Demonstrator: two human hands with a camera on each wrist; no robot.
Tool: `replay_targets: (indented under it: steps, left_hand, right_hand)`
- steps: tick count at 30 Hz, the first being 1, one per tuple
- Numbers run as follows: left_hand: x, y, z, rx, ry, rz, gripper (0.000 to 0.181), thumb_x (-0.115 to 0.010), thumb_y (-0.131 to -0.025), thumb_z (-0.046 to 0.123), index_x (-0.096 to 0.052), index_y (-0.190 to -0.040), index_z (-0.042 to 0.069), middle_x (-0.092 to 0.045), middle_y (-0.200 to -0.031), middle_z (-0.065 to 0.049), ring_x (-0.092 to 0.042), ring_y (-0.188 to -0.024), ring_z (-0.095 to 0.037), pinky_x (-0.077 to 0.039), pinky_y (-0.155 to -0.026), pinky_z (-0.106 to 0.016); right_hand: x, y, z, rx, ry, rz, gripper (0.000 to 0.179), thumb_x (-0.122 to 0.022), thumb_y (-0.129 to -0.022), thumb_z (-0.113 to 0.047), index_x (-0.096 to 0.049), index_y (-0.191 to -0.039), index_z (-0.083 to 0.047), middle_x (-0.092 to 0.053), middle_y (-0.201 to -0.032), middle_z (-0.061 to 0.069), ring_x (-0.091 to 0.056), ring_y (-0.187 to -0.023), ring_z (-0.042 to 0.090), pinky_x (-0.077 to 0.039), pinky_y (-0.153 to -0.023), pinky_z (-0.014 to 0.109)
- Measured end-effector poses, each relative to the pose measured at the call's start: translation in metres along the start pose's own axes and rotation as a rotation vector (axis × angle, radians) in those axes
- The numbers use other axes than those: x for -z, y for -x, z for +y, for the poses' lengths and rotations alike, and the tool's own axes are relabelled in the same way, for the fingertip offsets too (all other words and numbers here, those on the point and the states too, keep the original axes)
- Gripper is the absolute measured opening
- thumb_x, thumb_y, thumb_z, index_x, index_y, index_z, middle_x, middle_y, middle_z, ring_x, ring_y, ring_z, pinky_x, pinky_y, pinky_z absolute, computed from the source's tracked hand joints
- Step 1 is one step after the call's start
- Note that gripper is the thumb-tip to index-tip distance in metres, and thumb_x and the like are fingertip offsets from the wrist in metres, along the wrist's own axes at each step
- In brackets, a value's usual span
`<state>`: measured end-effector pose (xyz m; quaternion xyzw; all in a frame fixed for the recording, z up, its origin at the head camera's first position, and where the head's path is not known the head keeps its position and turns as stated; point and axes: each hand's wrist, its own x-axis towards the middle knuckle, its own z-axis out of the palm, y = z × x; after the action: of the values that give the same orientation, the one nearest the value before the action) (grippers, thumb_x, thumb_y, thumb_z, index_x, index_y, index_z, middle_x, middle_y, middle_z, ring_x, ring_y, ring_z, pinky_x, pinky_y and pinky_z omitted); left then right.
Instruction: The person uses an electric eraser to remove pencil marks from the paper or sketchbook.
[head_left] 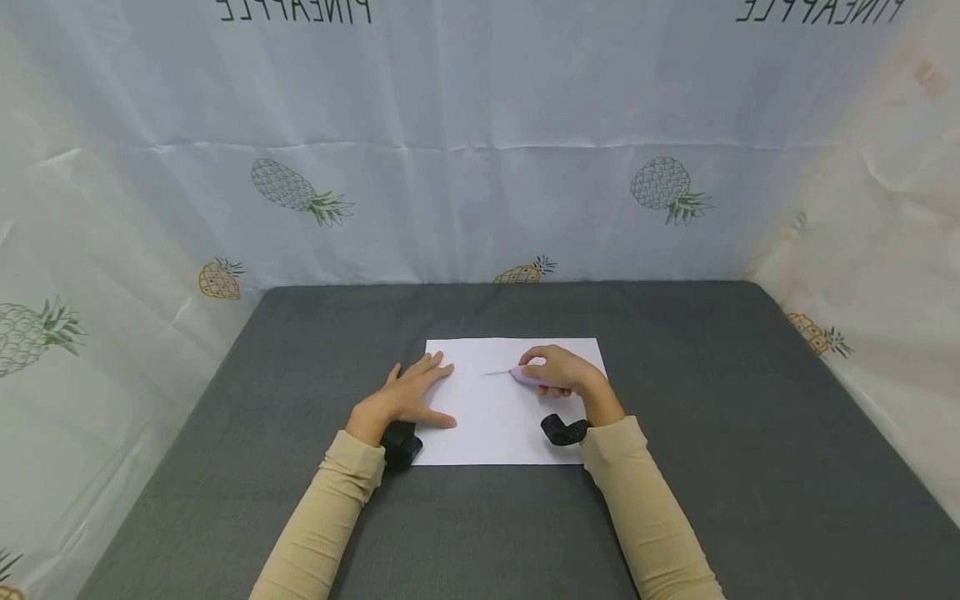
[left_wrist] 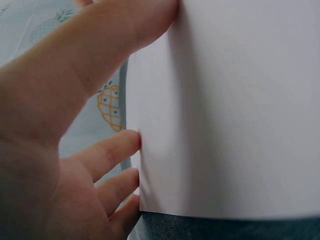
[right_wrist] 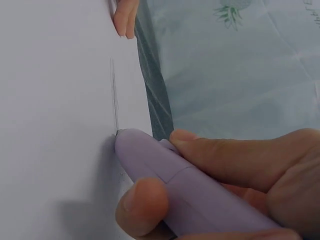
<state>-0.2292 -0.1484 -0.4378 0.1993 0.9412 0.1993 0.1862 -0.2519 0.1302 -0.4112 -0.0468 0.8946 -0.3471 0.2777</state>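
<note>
Head view: white paper [head_left: 480, 437], centre of frame, likely light, flexible, easily shifted. Left hand [head_left: 414, 390], fingers spread, holding nothing, rests at paper's left edge; right hand [head_left: 564, 369] grips purple tool [head_left: 528, 377], toward upper right of paper. Dark table [head_left: 750, 433] leaves room both sides.

Left wrist view: straight fingers touch paper's edge, lower left; flat pressure should suit.

Right wrist view: tool, lower centre, looks stiff, smooth; best pinched near nose. Tip meets thin lines [right_wrist: 114, 95], near paper's right-hand edge.

I get a bright head view; both wrist views look dimmer, with soft shadows across the paper [left_wrist: 240, 115].
</note>
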Motion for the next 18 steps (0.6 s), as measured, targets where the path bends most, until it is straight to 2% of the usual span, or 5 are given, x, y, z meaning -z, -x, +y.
replay_targets:
  steps: [8, 18]
  left_hand:
    - [-0.0003, -0.0003, 0.0003, -0.004, -0.004, -0.003, 0.094, -0.076, -0.077, 0.048, -0.031, -0.152, 0.014, -0.013, -0.165, -0.011, -0.009, -0.154, -0.031, -0.001, -0.118, -0.069]
    - [0.0009, 0.0005, 0.0001, -0.001, 0.002, -0.002, 0.094, -0.076, -0.077, 0.047, -0.030, -0.152, 0.014, -0.013, -0.165, -0.011, -0.008, -0.154, -0.031, 0.000, -0.118, -0.068]
  right_hand:
    - [0.0013, 0.0040, -0.0017, -0.035, -0.007, 0.006, 0.030, -0.052, -0.098, -0.023, -0.058, -0.126, -0.015, -0.053, -0.059, 0.002, -0.034, -0.042, 0.010, -0.028, -0.042, 0.021]
    - [0.0030, 0.0018, 0.0000, -0.031, -0.009, 0.013, 0.031, -0.053, -0.097, -0.024, -0.059, -0.126, -0.015, -0.052, -0.057, 0.002, -0.034, -0.042, 0.010, -0.028, -0.042, 0.020]
